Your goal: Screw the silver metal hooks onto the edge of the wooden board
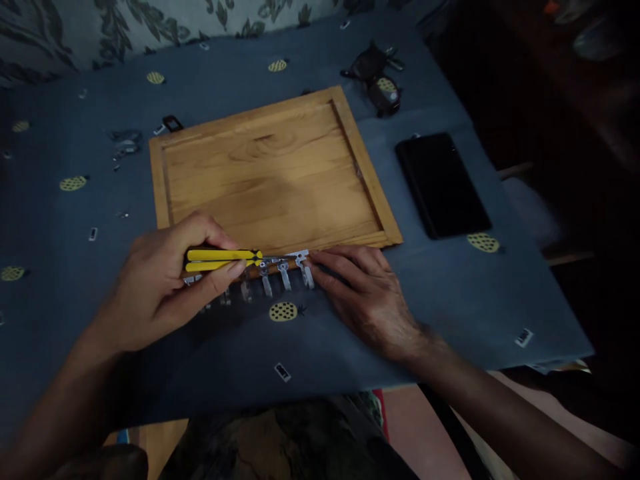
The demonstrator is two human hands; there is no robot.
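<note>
A framed wooden board (265,177) lies on the blue patterned cloth. Along its near edge sits a row of several small metal hooks (284,275). My left hand (170,287) grips a yellow and black screwdriver (223,259) between thumb and fingers, its shaft pointing right along the row. The shaft's tip is near the rightmost hook (305,267). My right hand (367,290) rests at the board's near edge, its fingertips at that rightmost hook, pressing or holding it against the wood.
A black phone (444,185) lies right of the board, and dark sunglasses (377,80) sit behind it. Small metal parts (126,143) are scattered on the left. A black buckle-like piece (173,123) touches the board's back left area. The cloth-covered table (400,360) ends near my lap.
</note>
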